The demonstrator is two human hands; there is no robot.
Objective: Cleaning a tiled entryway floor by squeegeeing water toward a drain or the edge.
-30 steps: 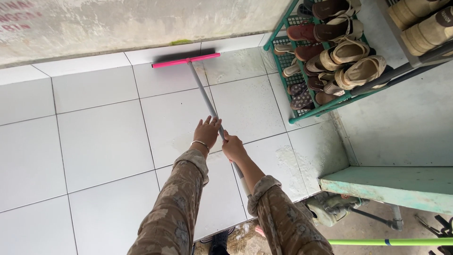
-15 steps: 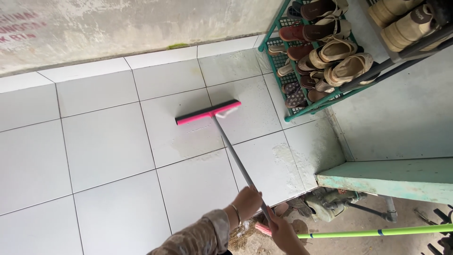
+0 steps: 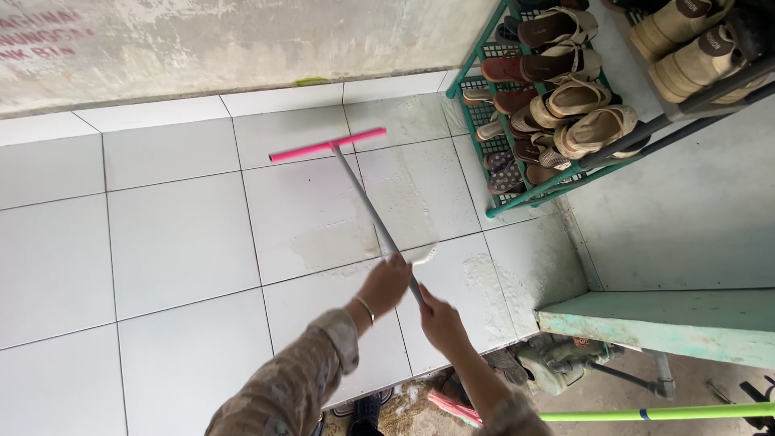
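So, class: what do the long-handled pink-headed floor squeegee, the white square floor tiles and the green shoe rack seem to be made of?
Pink-headed floor squeegee: head looks like matte plastic; its grey pole has a dull sheen, probably metal. White square floor tiles: likely glazed ceramic, smooth, with thin grout lines. Green shoe rack: probably painted or coated metal wire, judging by its thin mesh.

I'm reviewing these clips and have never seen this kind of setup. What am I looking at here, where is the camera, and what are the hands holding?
There is no machine: the one camera sits on a person's head and looks down at their own arms. The left hand and right hand both grip the grey handle of a floor squeegee with a pink blade, which reaches across the white tiled floor towards the wall. To the right stands a green shoe rack full of sandals, beside a pale green bench. A green pole lies at the bottom edge.
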